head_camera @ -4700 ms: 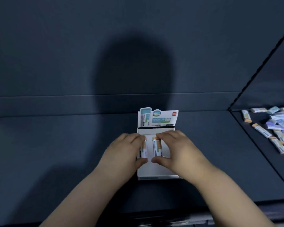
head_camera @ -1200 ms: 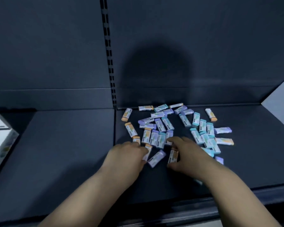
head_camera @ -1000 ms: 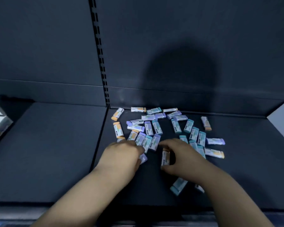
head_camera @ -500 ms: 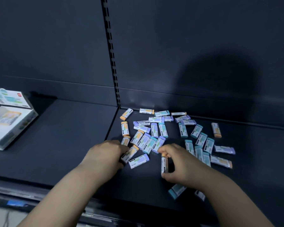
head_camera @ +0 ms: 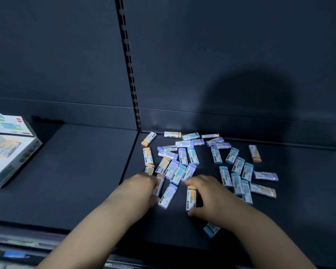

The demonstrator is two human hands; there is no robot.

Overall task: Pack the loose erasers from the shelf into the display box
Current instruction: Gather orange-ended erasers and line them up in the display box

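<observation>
- just one view for us here: a wide-angle cam worn on the head.
- it faces forward and down onto the dark shelf [head_camera: 76, 171], with the back panel [head_camera: 221, 55] filling the top half.
- we're close in: both forearms enter from the bottom edge, and the left hand [head_camera: 142, 187] and right hand [head_camera: 208, 193] sit mid-frame by the erasers [head_camera: 182, 158].
- the display box [head_camera: 6, 152] gets cut off by the left edge, and the slotted upright [head_camera: 129, 65] leans across the frame.

Your dark shelf [head_camera: 76, 181] holds a white box [head_camera: 12, 167], and a heap of small erasers [head_camera: 182, 156] lies well right of it.
</observation>
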